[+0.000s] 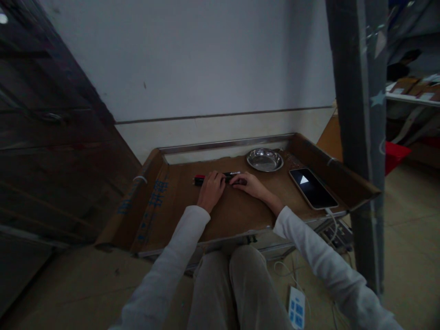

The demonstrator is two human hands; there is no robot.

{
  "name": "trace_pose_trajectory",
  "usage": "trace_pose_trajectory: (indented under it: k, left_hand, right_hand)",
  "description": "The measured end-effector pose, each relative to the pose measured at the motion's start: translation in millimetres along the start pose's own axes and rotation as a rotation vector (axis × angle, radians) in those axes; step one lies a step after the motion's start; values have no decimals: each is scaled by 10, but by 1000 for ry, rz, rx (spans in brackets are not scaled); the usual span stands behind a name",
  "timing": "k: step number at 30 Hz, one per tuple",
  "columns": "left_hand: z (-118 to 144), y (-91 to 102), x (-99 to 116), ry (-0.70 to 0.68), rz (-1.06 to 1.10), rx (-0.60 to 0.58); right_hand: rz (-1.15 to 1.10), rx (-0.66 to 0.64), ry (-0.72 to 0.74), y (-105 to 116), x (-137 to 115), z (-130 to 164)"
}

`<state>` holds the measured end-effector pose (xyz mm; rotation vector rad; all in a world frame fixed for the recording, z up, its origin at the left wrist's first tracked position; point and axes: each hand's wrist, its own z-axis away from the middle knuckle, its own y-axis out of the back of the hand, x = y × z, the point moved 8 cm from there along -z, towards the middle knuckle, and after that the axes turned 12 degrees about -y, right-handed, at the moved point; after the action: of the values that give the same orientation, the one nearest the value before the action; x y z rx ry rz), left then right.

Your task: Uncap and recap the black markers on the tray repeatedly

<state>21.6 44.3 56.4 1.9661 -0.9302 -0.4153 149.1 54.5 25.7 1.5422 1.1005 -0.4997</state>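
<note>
Several slim pens (198,181), dark ones and a red one, lie side by side across the cardboard-lined table (237,215). My left hand (212,187) rests over them with its fingers curled down, hiding their middle part. Close on its right, my right hand (252,184) has thumb and fingers closed round the dark end of a pen (242,182). A lighter, shiny pen tip shows just above the right fingers. How many pens lie under the hands I cannot tell.
A round metal dish (264,159) stands at the back right. A phone (312,188) with a white cable lies near the right edge. Cardboard flaps rise along both sides. A grey post (360,137) stands right of the table; a white power strip (296,308) is on the floor.
</note>
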Motion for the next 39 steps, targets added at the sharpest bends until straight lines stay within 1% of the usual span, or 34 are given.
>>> trace_pose_trajectory:
  k: [2, 5, 9, 12, 15, 18, 21, 23, 26, 28, 30, 34, 39]
  left_hand:
    - [50, 27, 14, -14, 59, 18]
    - [111, -1, 42, -33, 101, -18]
    - [102, -81, 73, -44, 58, -91]
    - [48, -110, 59, -14, -9, -116]
    - [-5, -99, 21, 28, -63, -102]
    - [-36, -80, -3, 54, -60, -75]
    - [-29, -46, -16, 72, -40, -59]
    - [5, 17, -35, 85, -34, -29]
    - [117, 166, -130, 124, -56, 32]
    - [225, 258, -237, 151, -95, 48]
    - [334, 311, -350, 155, -124, 29]
    - [509, 323, -549, 167, -176, -67]
    - [573, 330, -600, 148, -192, -137]
  right_hand:
    - [21, 17, 7, 37, 14, 9]
    - [62, 48, -2, 86, 53, 2]
    - [114, 75, 5, 111, 70, -15]
    - [133, 95, 10, 117, 81, -27]
    - [141, 152, 16, 150, 107, -36]
    - [129, 216, 20, 197, 138, -36]
    - [118, 215, -7, 196, 180, -40]
    - [119, 201, -17, 175, 191, -43]
    - [113, 185, -9, 139, 181, -51]
    - [103, 178, -6, 120, 170, -58]
    - [96, 174, -7, 113, 155, -60]
    - [80, 189, -15, 157, 108, -39]
    - [25, 245, -20, 225, 71, -12]
